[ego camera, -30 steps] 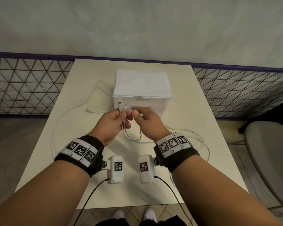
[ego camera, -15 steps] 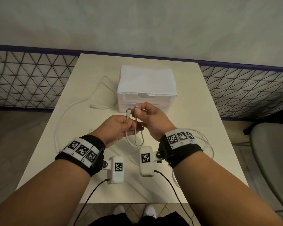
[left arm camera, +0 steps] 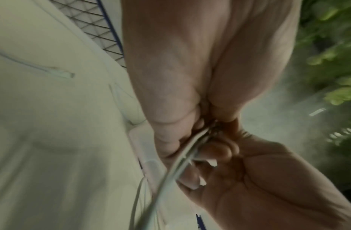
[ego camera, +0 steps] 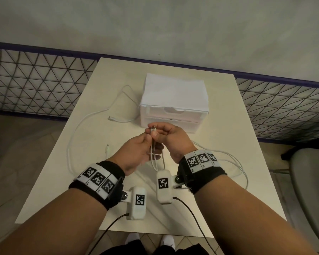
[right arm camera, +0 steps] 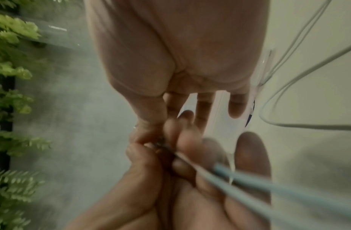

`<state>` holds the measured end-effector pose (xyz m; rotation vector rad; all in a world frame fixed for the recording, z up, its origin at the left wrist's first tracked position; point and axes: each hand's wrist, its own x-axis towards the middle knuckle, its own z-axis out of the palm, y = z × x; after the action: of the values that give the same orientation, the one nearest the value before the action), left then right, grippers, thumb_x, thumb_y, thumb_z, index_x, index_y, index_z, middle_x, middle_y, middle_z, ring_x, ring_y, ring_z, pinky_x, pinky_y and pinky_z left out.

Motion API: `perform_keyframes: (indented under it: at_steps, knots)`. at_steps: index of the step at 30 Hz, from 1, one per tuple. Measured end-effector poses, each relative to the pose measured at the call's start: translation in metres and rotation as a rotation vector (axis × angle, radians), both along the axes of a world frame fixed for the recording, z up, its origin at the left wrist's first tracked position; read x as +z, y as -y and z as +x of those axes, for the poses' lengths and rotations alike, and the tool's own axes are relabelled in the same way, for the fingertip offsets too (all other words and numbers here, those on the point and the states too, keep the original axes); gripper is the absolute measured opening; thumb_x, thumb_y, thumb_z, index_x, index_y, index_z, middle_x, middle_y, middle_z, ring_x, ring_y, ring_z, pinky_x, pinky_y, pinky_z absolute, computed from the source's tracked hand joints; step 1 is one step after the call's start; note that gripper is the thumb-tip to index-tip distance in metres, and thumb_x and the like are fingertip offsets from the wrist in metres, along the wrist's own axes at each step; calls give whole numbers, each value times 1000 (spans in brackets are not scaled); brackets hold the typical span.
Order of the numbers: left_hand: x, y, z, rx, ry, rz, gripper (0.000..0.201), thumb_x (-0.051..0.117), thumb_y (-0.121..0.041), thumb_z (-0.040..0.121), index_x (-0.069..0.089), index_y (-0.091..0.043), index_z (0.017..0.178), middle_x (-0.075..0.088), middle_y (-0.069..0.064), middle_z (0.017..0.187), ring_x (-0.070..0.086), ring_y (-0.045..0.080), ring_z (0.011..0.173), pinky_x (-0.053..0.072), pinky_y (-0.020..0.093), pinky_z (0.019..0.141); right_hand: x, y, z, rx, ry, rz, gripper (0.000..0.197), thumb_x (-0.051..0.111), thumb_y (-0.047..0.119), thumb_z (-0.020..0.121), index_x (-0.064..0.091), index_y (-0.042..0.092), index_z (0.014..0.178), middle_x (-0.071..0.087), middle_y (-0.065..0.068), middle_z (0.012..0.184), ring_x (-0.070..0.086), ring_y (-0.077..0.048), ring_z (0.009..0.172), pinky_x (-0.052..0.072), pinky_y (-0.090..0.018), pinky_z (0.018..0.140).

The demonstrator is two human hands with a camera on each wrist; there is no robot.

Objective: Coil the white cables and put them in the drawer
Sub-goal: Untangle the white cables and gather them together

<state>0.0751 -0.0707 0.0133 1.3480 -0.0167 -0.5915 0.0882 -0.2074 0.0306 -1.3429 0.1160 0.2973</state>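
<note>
Both hands meet above the table in front of the white drawer box (ego camera: 174, 105), whose drawer is closed. My left hand (ego camera: 145, 144) grips the strands of a white cable (ego camera: 156, 161) folded into a hanging loop. My right hand (ego camera: 159, 132) pinches the plug ends (ego camera: 153, 129) at the top of that loop. In the left wrist view the cable (left arm camera: 180, 160) runs down between the fingers of both hands. The rest of this cable (ego camera: 236, 162) trails on the table to the right. A second white cable (ego camera: 85, 122) lies loose on the left.
The cream table (ego camera: 77, 177) stands against a wire mesh fence (ego camera: 35, 83). A grey chair (ego camera: 311, 181) is at the right edge. The loose cable's plugs (ego camera: 111, 118) lie left of the box.
Both hands have risen slightly and drawn the cable up, so the loop under them hangs shorter. The right hand has shifted above the left.
</note>
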Motion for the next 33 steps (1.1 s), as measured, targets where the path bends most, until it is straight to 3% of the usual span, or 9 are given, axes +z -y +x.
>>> perform_keyframes:
  at_steps: [2, 5, 8, 14, 19, 21, 24, 30, 33]
  knots:
    - [-7, -7, -5, 96, -72, -35, 33, 30, -28, 101, 57, -10, 95, 48, 3, 73, 46, 13, 65, 54, 34, 75, -4, -6, 5, 95, -17, -71, 17, 63, 1, 85, 70, 14, 94, 71, -6, 93, 66, -10, 81, 53, -19, 76]
    - [-19, -23, -14, 202, -165, -54, 32, 29, -25, 102, 52, -10, 84, 39, 1, 64, 36, 12, 58, 52, 35, 76, -11, -21, 20, 205, -53, -282, 24, 58, 27, 91, 68, 19, 111, 69, 5, 106, 62, -6, 95, 47, -19, 81]
    - [-32, -45, -22, 266, -216, -62, 34, 29, -28, 101, 50, -11, 81, 42, 2, 68, 41, 13, 62, 50, 37, 84, -28, -42, 48, 259, -50, -557, 33, 53, 37, 91, 65, 19, 117, 68, 0, 117, 63, -18, 106, 48, -36, 97]
    - [-41, -79, -30, 369, -203, -39, 34, 28, -28, 100, 45, -8, 79, 45, 7, 69, 45, 17, 65, 45, 41, 100, -55, -90, 96, 540, 50, -1047, 48, 41, 21, 97, 33, 13, 144, 38, -11, 150, 39, -27, 136, 31, -34, 112]
    - [-37, -90, -20, 416, -182, -1, 33, 28, -28, 100, 45, -8, 80, 43, 7, 70, 46, 15, 64, 48, 39, 97, -75, -111, 125, 723, 112, -1243, 61, 40, 5, 94, 11, 4, 148, 9, -10, 159, 16, -25, 146, 23, -36, 117]
    - [-37, -91, -16, 424, -173, 27, 34, 29, -29, 100, 46, -7, 80, 44, 6, 70, 47, 14, 63, 49, 38, 96, -82, -113, 131, 707, 152, -1238, 63, 45, 6, 91, 17, 8, 147, 23, -14, 155, 30, -30, 141, 33, -38, 112]
    - [-38, -90, -12, 434, -168, 60, 34, 29, -29, 100, 48, -8, 81, 46, 5, 70, 49, 15, 63, 49, 39, 96, -86, -114, 132, 700, 231, -1404, 44, 44, 7, 90, 41, 10, 134, 47, -12, 134, 53, -31, 117, 48, -36, 90]
    - [-33, -76, -8, 466, -169, 84, 33, 29, -25, 102, 49, -8, 81, 46, 5, 72, 47, 16, 62, 50, 38, 93, -80, -98, 108, 616, 298, -1361, 28, 45, 18, 95, 64, 8, 113, 68, -11, 111, 63, -30, 102, 52, -39, 90]
    - [-29, -70, -4, 556, -134, 152, 32, 33, -23, 101, 55, -10, 83, 45, 4, 73, 47, 14, 64, 51, 38, 88, -56, -88, 95, 496, 349, -1226, 28, 46, 30, 96, 66, 14, 105, 69, -8, 97, 62, -25, 87, 49, -34, 76]
